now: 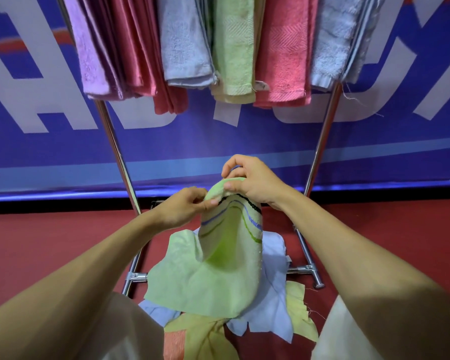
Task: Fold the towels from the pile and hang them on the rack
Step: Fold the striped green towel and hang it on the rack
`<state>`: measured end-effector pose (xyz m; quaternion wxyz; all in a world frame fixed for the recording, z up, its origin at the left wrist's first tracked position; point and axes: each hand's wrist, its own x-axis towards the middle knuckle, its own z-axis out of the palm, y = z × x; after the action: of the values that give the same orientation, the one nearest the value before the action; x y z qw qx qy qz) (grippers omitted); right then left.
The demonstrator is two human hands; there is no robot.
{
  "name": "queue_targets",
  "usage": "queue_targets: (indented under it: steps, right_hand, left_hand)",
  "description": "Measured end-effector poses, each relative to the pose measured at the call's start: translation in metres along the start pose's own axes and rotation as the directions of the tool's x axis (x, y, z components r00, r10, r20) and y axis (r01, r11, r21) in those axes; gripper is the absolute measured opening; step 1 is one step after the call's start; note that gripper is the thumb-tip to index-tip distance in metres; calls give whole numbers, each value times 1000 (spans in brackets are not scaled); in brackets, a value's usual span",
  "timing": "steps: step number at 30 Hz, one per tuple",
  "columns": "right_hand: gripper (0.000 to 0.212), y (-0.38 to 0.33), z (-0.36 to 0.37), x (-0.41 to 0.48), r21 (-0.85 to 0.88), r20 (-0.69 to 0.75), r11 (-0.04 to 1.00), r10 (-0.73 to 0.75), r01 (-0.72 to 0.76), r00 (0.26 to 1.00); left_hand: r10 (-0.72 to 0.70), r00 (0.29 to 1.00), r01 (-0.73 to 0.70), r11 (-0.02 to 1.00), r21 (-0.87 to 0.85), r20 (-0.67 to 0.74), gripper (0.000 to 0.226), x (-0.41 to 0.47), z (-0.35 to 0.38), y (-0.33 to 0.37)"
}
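Green terry towel [213, 279] with striped border hangs from both hands, above the pile [268, 315] on the red floor [37, 242]. Left hand [182, 209] pinches one top corner; right hand [252, 181] pinches the other, close together. Folded towels [234, 48] drape the chrome rack [117, 152] behind.

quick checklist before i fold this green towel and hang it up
1. Left hand pinches the green towel at its top edge: ok.
2. Right hand pinches the same edge: ok.
3. Towel lifted clear of the pile: cannot tell, its lower end overlaps the pile.
4. Towel folded: not ok, it hangs loose and curled.
5. Free spot on the rack: cannot tell, hung towels crowd the visible part.
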<state>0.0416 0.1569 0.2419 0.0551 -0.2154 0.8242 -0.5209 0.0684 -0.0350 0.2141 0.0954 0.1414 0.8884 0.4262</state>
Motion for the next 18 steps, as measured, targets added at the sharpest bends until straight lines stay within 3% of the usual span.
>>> queue_targets:
  steps: [3,10,15,18]
  right_hand:
    - [26,5,-2,1,-66,-72,998,-5,0,997]
    - [13,13,-11,3,42,-96,998,39,-35,995]
    - [14,26,-5,7,-149,-97,988,30,-44,995]
    - [34,27,1,7,-360,-21,931,52,-56,998]
  left_hand:
    - [9,988,0,998,56,-156,29,0,-4,-1]
    - [6,984,-68,937,-343,-179,25,-5,-7,13]
    - [14,968,-127,887,-444,-250,24,-6,-7,22]
    - [-13,959,-153,819,-553,-284,24,-5,-12,27]
